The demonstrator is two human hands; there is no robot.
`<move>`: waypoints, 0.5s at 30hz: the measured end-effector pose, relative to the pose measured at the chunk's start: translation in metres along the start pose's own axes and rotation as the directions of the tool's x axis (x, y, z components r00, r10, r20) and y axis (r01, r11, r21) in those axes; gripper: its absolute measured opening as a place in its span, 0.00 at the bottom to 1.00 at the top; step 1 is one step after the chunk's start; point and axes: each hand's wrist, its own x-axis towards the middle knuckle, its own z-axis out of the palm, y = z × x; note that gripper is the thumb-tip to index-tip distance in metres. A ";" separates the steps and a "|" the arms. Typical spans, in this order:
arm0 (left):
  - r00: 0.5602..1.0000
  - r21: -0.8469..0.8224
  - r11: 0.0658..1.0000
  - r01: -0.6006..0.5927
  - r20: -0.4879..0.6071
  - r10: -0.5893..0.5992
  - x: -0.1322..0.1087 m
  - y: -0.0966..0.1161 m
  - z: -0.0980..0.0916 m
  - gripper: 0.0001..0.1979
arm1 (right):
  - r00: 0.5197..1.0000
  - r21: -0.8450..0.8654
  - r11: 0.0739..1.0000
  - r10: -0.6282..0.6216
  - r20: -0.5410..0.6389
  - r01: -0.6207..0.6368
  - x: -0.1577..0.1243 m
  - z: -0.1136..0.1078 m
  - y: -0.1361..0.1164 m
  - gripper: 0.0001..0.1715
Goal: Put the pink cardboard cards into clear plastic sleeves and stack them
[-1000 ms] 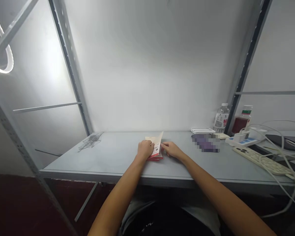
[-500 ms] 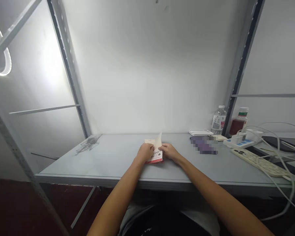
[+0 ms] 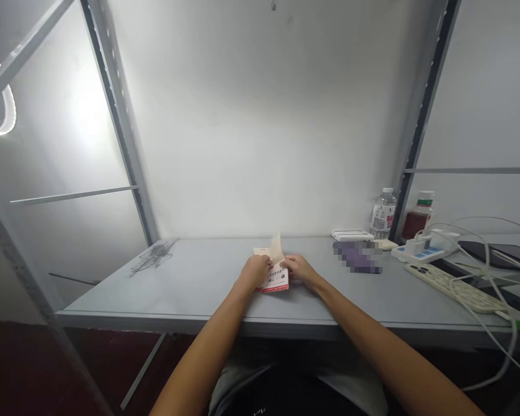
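Near the middle of the table, a small red-and-white printed paper packet [image 3: 277, 282] is held between my two hands. Dark printed characters show on its white face, with a red strip along the near edge. From its far part a cream paper flap [image 3: 277, 249] stands up and bends back. My left hand [image 3: 256, 270] is closed on the packet's left side, thumb on top. My right hand [image 3: 299, 268] pinches the right edge by the base of the flap. Some of the fingers under the packet are hidden.
A grey table [image 3: 190, 294] extends under my forearms. At the right are a purple, partly pixelated item [image 3: 357, 258], a water bottle [image 3: 383, 214], a bottle with dark red contents [image 3: 417, 219], a power strip [image 3: 420, 254], a phone [image 3: 455, 287] and loose white cables. Dark scribbles [image 3: 153, 255] mark the left.
The packet's printed face has turned more into view, showing more characters, and the cream flap leans further left. Both hands keep their grip. The whole view has shifted slightly.
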 end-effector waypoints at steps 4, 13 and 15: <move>1.000 -0.017 1.000 -0.002 -0.031 0.002 -0.001 0.002 0.000 0.14 | 1.000 -0.009 1.000 -0.024 0.016 0.024 -0.001 0.000 -0.001 0.09; 0.985 -0.136 0.986 0.100 -0.126 -0.117 0.003 0.002 0.005 0.11 | 0.997 0.060 0.996 -0.065 0.048 0.062 0.000 0.002 0.001 0.09; 0.981 -0.167 0.980 0.109 -0.139 -0.132 0.003 0.002 0.005 0.11 | 0.996 0.070 0.995 -0.073 0.048 0.069 0.000 0.003 0.001 0.10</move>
